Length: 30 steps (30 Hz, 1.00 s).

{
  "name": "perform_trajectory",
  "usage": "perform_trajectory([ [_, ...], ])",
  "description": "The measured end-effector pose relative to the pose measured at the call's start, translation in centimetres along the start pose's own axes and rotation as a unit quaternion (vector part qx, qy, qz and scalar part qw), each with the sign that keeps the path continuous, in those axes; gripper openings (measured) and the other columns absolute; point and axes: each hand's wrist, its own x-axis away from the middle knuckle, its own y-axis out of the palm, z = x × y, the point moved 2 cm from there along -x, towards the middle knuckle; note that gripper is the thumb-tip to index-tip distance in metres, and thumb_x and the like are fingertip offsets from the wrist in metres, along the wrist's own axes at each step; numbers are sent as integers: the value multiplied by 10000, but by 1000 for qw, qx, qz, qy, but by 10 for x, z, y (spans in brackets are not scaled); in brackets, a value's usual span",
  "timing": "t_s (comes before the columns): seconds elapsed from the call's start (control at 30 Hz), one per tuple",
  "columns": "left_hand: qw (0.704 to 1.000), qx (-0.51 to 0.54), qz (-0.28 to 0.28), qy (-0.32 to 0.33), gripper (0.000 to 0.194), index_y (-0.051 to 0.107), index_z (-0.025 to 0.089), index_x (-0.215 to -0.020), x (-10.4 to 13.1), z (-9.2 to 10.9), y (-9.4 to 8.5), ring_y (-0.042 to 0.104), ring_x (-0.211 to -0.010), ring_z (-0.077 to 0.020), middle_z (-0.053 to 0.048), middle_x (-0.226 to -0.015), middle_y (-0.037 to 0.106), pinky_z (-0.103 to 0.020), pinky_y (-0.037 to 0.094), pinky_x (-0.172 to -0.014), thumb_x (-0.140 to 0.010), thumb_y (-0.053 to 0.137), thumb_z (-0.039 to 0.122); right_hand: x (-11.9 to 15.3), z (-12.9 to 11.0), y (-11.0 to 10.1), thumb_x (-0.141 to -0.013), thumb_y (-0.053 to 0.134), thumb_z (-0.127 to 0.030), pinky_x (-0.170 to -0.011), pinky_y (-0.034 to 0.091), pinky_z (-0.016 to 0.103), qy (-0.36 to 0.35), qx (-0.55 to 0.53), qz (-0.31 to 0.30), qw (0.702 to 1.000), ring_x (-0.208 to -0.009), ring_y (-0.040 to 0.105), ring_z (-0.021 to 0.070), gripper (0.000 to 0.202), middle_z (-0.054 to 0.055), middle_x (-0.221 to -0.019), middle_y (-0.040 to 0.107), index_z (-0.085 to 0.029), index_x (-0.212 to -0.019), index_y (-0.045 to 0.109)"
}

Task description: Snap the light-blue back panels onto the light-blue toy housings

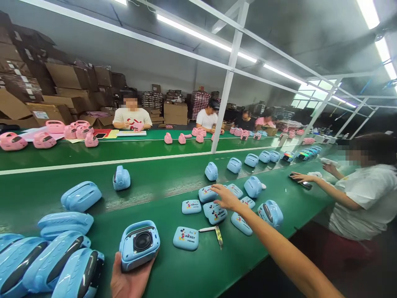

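Your L hand point(132, 278) grips a blue spkr point(140, 245), front uncovered as yet; R hand point(228, 198), fingers spread, is nr loose Mickey covers point(186, 239), contact unclear.

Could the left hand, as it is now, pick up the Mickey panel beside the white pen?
Probably not: the left hand is occupied with the blue speaker. The Mickey panel itself lies close by, with nothing on top.

Cardbd boxes point(66, 76) stacked in bkgd; pink units point(44, 141) on far bench point(145, 147); strip lts point(192, 32) o/head.
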Motion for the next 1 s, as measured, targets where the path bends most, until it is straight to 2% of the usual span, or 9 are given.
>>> perform_trajectory([
  [0.13,999,-12,30,16,514,562,331,-1392,3,-1,5,606,-1271,-319,-67,-1359,675,-589,424,-1092,-884,640,310,-55,0,-6,-544,887,-177,-1103,410,464,-14,4,-58,998,-1289,529,345,745,169,-1358,599,-132,-1246,640],
  [0.27,997,-31,58,29,470,574,313,-1384,3,1,2,690,-1149,-290,-70,-1277,725,-564,487,-1045,-914,584,311,-78,-10,-8,-640,831,-306,-946,507,377,-10,9,-85,996,-1026,638,257,359,78,-1066,696,-160,-947,716],
  [0.43,999,-28,17,28,425,593,309,-1374,-7,0,-22,761,-977,-254,-78,-1121,789,-479,570,-947,-954,526,305,-70,-16,-13,-580,827,-244,-889,511,364,42,-41,-60,996,-923,646,246,265,50,-901,672,-210,-789,666],
  [0.57,994,-32,-108,9,444,616,296,-1362,-4,-4,-41,708,-1122,-277,-105,-1177,765,-500,426,-1110,-944,545,429,-56,-11,-26,-406,839,-170,-926,502,432,85,-152,-25,984,-933,649,309,437,70,-888,677,-217,-797,652],
  [0.67,990,-61,-127,-32,455,655,311,-1320,2,-7,-48,652,-1216,-298,-89,-1222,748,-512,341,-1168,-886,633,445,-43,-18,-25,-504,811,-332,-936,506,487,106,-264,-11,959,-984,660,348,431,115,-959,695,-236,-897,661],
  [0.8,994,-87,-37,-58,437,726,312,-1218,12,-7,-35,663,-1194,-330,-81,-1164,774,-522,370,-1154,-822,708,495,-11,-67,13,-785,528,-559,-904,535,521,92,-441,-41,892,-1063,690,357,427,147,-1074,721,-288,-1095,644],
  [0.9,990,-137,19,-11,607,668,301,-1300,22,-4,-10,620,-1249,-346,-80,-1237,744,-506,405,-1135,-738,795,491,10,-123,56,-781,509,-638,-890,550,529,87,-501,-70,858,-1028,708,352,495,123,-1066,730,-298,-1104,668],
  [0.97,978,-204,20,34,765,597,284,-1379,31,-2,9,571,-1302,-354,-88,-1332,690,-464,422,-1127,-678,855,450,16,-160,79,-743,631,-620,-961,519,549,67,-604,-73,791,-1070,686,343,534,105,-1132,712,-302,-1170,661],
  [1.0,970,-236,17,54,832,571,275,-1404,35,-2,17,559,-1310,-361,-96,-1364,666,-442,436,-1115,-649,877,443,18,-176,86,-721,694,-594,-981,510,547,55,-623,-66,777,-1097,671,335,556,91,-1149,705,-312,-1199,653],
])
